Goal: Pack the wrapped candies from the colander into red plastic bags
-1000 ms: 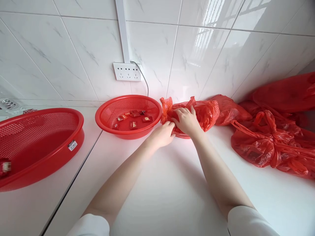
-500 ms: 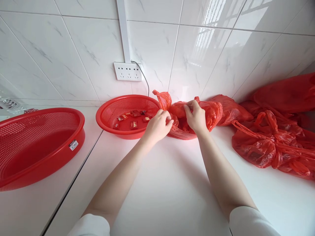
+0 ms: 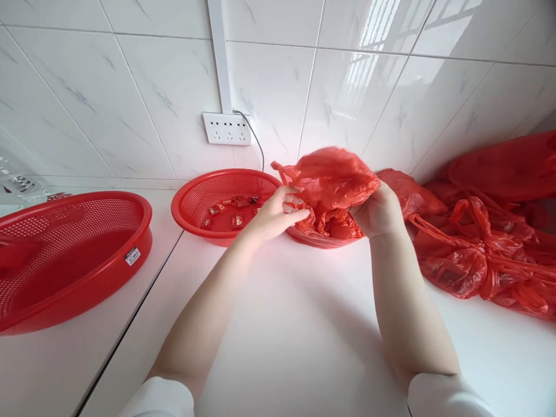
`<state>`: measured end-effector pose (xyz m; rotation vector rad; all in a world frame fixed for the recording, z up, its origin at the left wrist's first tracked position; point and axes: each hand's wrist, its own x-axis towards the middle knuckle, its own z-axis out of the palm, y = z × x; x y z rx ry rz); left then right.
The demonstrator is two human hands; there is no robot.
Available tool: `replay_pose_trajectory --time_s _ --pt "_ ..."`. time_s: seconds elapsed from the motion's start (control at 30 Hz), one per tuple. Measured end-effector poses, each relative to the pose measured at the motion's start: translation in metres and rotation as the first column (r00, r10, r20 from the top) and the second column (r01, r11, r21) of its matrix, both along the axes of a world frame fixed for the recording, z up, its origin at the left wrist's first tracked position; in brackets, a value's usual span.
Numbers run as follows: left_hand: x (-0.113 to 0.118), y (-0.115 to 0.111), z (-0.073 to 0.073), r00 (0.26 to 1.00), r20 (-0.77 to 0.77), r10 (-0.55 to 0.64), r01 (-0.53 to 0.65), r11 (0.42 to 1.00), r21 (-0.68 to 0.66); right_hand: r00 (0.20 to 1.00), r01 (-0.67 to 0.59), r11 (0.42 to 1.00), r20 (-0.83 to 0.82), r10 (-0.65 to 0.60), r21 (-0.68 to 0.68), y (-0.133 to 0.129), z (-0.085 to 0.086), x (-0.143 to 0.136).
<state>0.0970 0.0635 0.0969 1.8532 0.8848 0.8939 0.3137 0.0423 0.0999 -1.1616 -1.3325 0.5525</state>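
Observation:
A crumpled red plastic bag [image 3: 334,176] is raised above a bowl-like red container at the middle back. My right hand [image 3: 382,211] grips the bag's right side, with its fingers partly hidden behind the plastic. More crumpled red plastic [image 3: 336,223] lies in the container [image 3: 324,238] underneath. My left hand [image 3: 278,217] is beside the bag's lower left, thumb stretched out and fingers apart, close to the plastic. Just left of it stands a round red mesh basket [image 3: 186,217] with several small red wrapped packets [image 3: 237,221] on its bottom.
At the left is a larger red mesh basket [image 3: 145,214] with a white label, and behind it a clear plastic bottle [image 3: 19,180]. Tied red plastic bags [image 3: 482,255] are heaped at the right. A socket panel [image 3: 227,128] with a cable is on the tiled wall.
My right hand has moved right and turned, lifting the red plastic bag up from the container. My left hand has opened its fingers and shifted slightly left.

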Motion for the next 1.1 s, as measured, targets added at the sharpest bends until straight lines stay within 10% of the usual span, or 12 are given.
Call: replay_pose_trajectory --time_s 0.23,0.4,0.53,0.67,0.9,1.1 --pt "-0.059 -0.022 0.04 0.987 -0.021 0.161 -0.159 0.983 0.094 0.942 -0.311 0.934 -0.189 0.277 -0.177 -0.021 0.006 -0.024" --pt "-0.067 -0.062 0.051 0.992 -0.049 -0.119 0.118 0.993 -0.022 0.822 -0.545 0.801 -0.348 0.451 -0.249 -0.027 -0.004 -0.057" --pt "-0.058 -0.075 0.029 0.982 0.116 -0.149 0.169 0.968 -0.185 0.814 -0.57 0.771 -0.325 0.482 -0.284 -0.033 -0.019 -0.087" --pt "-0.059 -0.073 -0.001 0.918 0.348 0.189 -0.053 0.929 -0.365 0.879 -0.469 0.793 -0.119 0.461 -0.388 -0.034 -0.03 -0.099" --pt "-0.08 -0.075 -0.04 0.835 0.314 0.451 -0.269 0.834 -0.481 0.837 -0.12 0.976 0.51 0.199 -0.183 -0.042 -0.028 -0.096" --pt "-0.089 -0.086 -0.049 0.895 0.215 0.39 -0.264 0.853 -0.45 0.592 -0.473 0.879 0.76 0.267 0.06 -0.056 -0.025 -0.108"
